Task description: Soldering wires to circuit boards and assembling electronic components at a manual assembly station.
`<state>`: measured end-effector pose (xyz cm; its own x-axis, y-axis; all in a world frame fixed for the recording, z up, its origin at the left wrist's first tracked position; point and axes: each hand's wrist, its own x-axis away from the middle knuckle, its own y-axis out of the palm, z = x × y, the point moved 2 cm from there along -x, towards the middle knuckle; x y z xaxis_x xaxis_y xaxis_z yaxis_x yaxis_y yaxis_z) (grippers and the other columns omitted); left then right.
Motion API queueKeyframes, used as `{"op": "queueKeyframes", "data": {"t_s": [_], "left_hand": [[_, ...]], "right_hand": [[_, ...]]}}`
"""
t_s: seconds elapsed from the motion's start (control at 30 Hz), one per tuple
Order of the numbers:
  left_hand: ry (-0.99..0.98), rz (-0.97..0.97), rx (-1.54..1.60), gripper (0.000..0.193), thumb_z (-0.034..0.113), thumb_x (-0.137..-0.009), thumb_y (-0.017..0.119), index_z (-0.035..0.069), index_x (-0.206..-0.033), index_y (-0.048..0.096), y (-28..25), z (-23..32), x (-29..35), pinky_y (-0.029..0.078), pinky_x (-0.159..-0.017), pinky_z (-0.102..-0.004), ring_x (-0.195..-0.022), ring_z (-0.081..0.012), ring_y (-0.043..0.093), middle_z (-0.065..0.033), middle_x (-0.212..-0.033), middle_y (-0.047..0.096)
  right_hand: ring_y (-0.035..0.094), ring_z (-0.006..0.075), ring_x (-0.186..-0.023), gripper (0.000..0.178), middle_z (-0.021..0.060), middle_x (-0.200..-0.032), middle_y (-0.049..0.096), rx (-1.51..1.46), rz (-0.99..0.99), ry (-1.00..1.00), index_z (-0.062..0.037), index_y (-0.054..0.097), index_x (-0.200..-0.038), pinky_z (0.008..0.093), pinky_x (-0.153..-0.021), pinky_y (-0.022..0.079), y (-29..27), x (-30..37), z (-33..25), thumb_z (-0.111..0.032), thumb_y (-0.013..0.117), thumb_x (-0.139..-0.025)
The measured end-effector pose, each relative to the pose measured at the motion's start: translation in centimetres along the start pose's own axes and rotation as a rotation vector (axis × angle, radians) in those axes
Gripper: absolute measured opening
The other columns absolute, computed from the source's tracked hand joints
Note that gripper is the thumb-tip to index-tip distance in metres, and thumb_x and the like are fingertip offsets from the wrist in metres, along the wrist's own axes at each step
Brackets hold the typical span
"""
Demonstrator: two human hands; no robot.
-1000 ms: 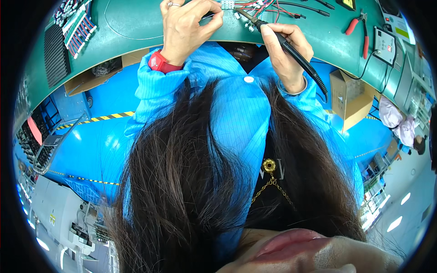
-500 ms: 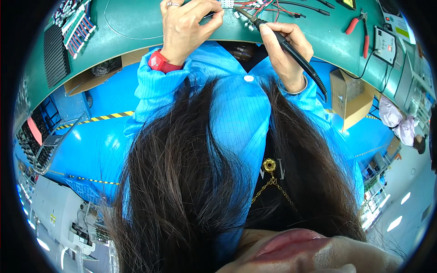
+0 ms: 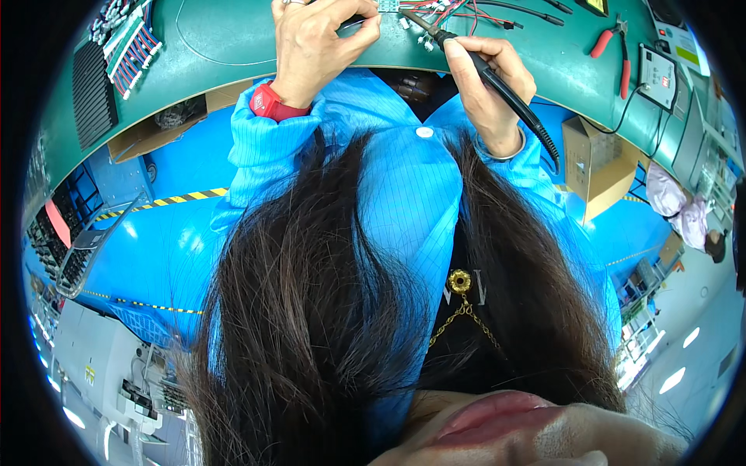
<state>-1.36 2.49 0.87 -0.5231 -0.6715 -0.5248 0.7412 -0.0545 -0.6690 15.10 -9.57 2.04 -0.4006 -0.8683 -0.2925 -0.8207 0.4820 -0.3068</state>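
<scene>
My right hand (image 3: 497, 89) grips a soldering iron (image 3: 509, 95) like a pen, its black cable trailing down past the wrist. The iron's metal tip reaches to the edge of a small pale connector block (image 3: 388, 6) at the top rim. My left hand (image 3: 317, 39) is just left of that block, thumb and forefinger closed in a pinch; whatever lies between them is too small or hidden to name. Red, black and green wires (image 3: 458, 9) with small white plugs spread out to the right of the block.
Ribbon-like wire bundles (image 3: 134, 54) and a black ribbed mat (image 3: 95, 93) lie on the green bench (image 3: 225, 46) at left. Red-handled pliers (image 3: 625, 66) and a grey control box (image 3: 657, 76) are at right. Cardboard boxes (image 3: 610, 167) stand below the bench edge.
My left hand has shifted very slightly left. The connector block sits a touch lower in view. My right hand and the soldering iron are almost where they were.
</scene>
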Motion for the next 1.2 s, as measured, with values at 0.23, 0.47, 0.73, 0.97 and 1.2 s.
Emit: {"op": "queueKeyframes", "data": {"t_s": [0.23, 0.47, 0.73, 0.97, 1.2], "left_hand": [[0.01, 0.011, 0.014, 0.011, 0.012, -0.067, 0.075, 0.013, -0.072, 0.066, -0.4, 0.0, -1.0, 0.036, -0.077, -0.0354, -0.084, -0.0197, 0.056, 0.0022, -0.077, 0.067], [-0.029, -0.027, 0.032, 0.01, 0.012, -0.067, 0.075, 0.013, -0.071, 0.066, -0.1, 0.2, -0.7, 0.036, -0.077, -0.0356, -0.085, -0.0198, 0.056, 0.0025, -0.077, 0.067], [-0.038, -0.041, 0.029, 0.009, 0.012, -0.067, 0.075, 0.013, -0.072, 0.066, -0.3, 0.3, -0.7, 0.036, -0.08, -0.0359, -0.086, -0.0203, 0.057, 0.0019, -0.078, 0.067], [0.0, 0.001, 0.049, 0.01, 0.012, -0.067, 0.075, 0.013, -0.072, 0.067, -0.1, 0.1, -0.7, 0.036, -0.08, -0.0359, -0.087, -0.0199, 0.057, 0.0023, -0.079, 0.068], [-0.009, -0.025, 0.017, 0.01, 0.013, -0.066, 0.075, 0.013, -0.072, 0.067, -0.2, 0.0, -0.8, 0.036, -0.08, -0.0362, -0.088, -0.0195, 0.057, 0.0026, -0.081, 0.068]], "right_hand": [[0.06, 0.0039, -0.065, 0.013, 0.0056, -0.073, 0.067, -0.01, 0.008, 0.004, 0.0028, 0.066, -0.092, 0.0174, -0.055, 0.047, -0.1, -0.8, -0.7, -0.002, 0.073, -0.082], [0.058, 0.0032, -0.063, 0.013, 0.0047, -0.072, 0.067, 0.007, 0.008, 0.019, 0.0026, 0.066, -0.092, 0.017, -0.053, 0.045, -0.4, -0.4, -0.2, -0.003, 0.073, -0.082], [0.059, 0.003, -0.063, 0.013, 0.0045, -0.071, 0.067, 0.011, 0.016, 0.003, 0.0023, 0.067, -0.091, 0.0171, -0.053, 0.045, -0.3, -0.4, -0.4, -0.003, 0.074, -0.082], [0.059, 0.003, -0.063, 0.013, 0.0047, -0.071, 0.067, 0.012, 0.011, -0.008, 0.0021, 0.067, -0.091, 0.0169, -0.053, 0.045, -0.3, -0.4, 0.0, -0.003, 0.074, -0.081], [0.058, 0.0029, -0.063, 0.014, 0.005, -0.072, 0.067, -0.006, 0.007, -0.024, 0.0024, 0.067, -0.091, 0.0169, -0.053, 0.045, -0.2, -0.6, -0.2, -0.004, 0.074, -0.081]]}}
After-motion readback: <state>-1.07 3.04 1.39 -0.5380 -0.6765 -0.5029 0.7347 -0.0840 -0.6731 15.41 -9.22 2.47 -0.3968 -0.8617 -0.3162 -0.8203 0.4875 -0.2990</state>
